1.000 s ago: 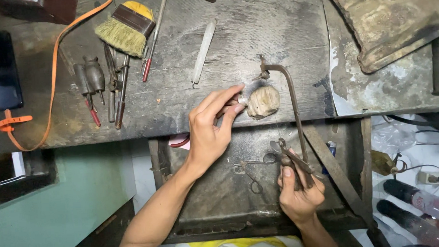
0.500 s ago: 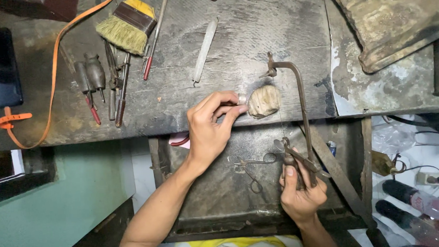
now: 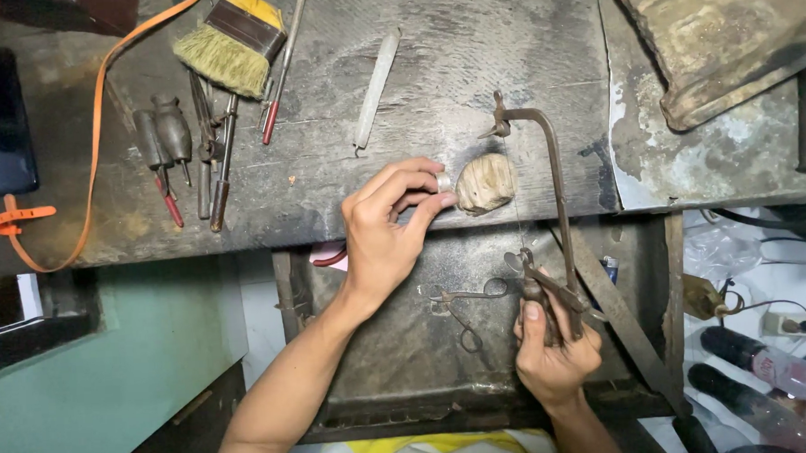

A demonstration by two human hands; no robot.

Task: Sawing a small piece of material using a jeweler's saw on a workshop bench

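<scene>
Pinched between thumb and 2 fingers of the left hand (image 3: 387, 234): a small metal ring (image 3: 443, 181), pale and shiny, pressed against the side of the rounded wooden peg (image 3: 485, 183) that juts from the front edge of the workbench (image 3: 468, 61). Narrow, tight fingertip grip, fully closed on the ring.

Closed around the handle of a jeweller's saw (image 3: 548, 220) — the right hand (image 3: 554, 356), low, over the open drawer tray (image 3: 409, 362) under the bench. Frame rising up past the peg, top clamp above the bench edge, thin blade running just beside the ring; touching it or not, impossible to tell.

Probably very light, that ring, and rigid, but small and smooth enough to slip or spin out of the fingers — best held by its outer edge on both sides and braced hard against the peg, as here. Thin band, likely easy to bend or mar under too much squeeze. Saw frame stiff and light; blade hair-thin and, at a guess, quick to snap if twisted. Best gripped by the handle only.

Lying in the tray near the right hand: small pliers (image 3: 465, 310). Well off on the bench top: a yellow brush (image 3: 228, 48), a pale flat file (image 3: 374, 87), a row of dark hand tools (image 3: 187, 145), an orange strap (image 3: 92, 168).
</scene>
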